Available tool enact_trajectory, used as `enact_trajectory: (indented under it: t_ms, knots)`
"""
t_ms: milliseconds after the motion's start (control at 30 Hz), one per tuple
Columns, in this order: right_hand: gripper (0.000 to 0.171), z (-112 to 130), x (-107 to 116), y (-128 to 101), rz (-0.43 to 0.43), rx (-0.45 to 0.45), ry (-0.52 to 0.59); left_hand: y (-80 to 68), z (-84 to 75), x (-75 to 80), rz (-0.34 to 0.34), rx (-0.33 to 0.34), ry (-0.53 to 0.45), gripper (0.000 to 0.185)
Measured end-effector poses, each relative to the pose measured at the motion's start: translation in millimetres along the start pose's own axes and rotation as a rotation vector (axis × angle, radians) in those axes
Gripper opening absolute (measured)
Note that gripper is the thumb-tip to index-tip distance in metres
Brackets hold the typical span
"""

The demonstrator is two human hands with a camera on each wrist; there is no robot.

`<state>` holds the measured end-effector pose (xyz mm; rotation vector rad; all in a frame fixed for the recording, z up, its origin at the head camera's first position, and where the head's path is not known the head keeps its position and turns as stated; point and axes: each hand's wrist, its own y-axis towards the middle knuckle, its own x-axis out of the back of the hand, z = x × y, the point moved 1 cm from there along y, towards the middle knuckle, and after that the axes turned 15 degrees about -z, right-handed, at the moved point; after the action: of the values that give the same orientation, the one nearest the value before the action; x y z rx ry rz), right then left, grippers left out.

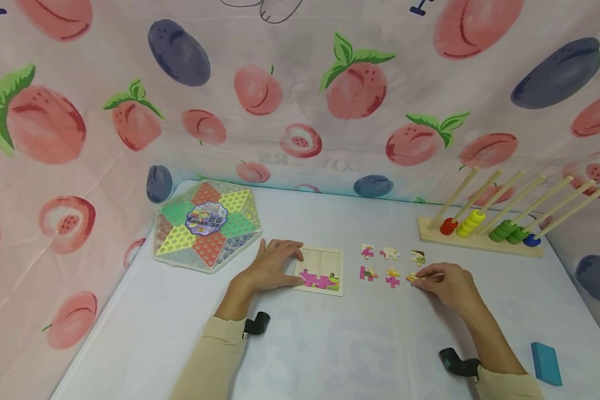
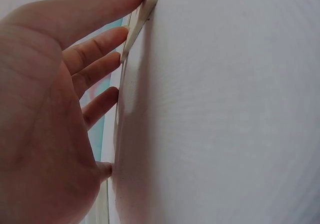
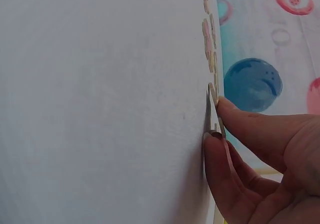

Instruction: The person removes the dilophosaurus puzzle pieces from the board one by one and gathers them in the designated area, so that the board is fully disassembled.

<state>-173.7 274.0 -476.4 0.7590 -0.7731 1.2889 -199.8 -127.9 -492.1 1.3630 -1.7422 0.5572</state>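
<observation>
In the head view my left hand (image 1: 272,265) rests at the left edge of a wooden jigsaw tray (image 1: 341,272), thumb and fingertips touching its frame. Seen from the left wrist, the fingers (image 2: 97,47) are spread and fairly straight. Pink and green pieces (image 1: 320,280) lie joined along the tray's near side. My right hand (image 1: 447,283) pinches a yellowish puzzle piece (image 1: 413,278) between thumb and fingers, and the right wrist view has this piece (image 3: 214,97) tilted on edge over the table. Several loose puzzle pieces (image 1: 392,278) lie in two rows between tray and right hand.
A hexagonal Chinese checkers board (image 1: 207,225) lies at the back left. On the back right stands a wooden peg stand (image 1: 480,243) with coloured rings on upright rods. A blue block (image 1: 546,364) lies near the right edge. A fruit-print cloth (image 1: 300,100) hangs behind the table.
</observation>
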Motion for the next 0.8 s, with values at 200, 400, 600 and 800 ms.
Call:
enact_trajectory:
  t_ms: [200,400,600,800]
  knots:
    - [0.024,2.3,0.8,2.4,0.008,-0.029,-0.026,0.1,0.4,-0.3,0.0,-0.002,0.005,0.041]
    - [0.025,5.7,2.9,4.1,0.029,-0.059,-0.054,-0.2,-1.4,0.1,0.005,-0.004,0.0,0.04]
    - [0.024,8.4,3.1,6.1,0.043,-0.039,-0.099,-0.3,-2.1,0.9,0.009,0.001,0.012,0.041]
    - [0.022,7.6,2.4,6.4,0.046,-0.016,-0.136,-0.1,-1.4,2.1,0.017,0.0,0.018,0.046]
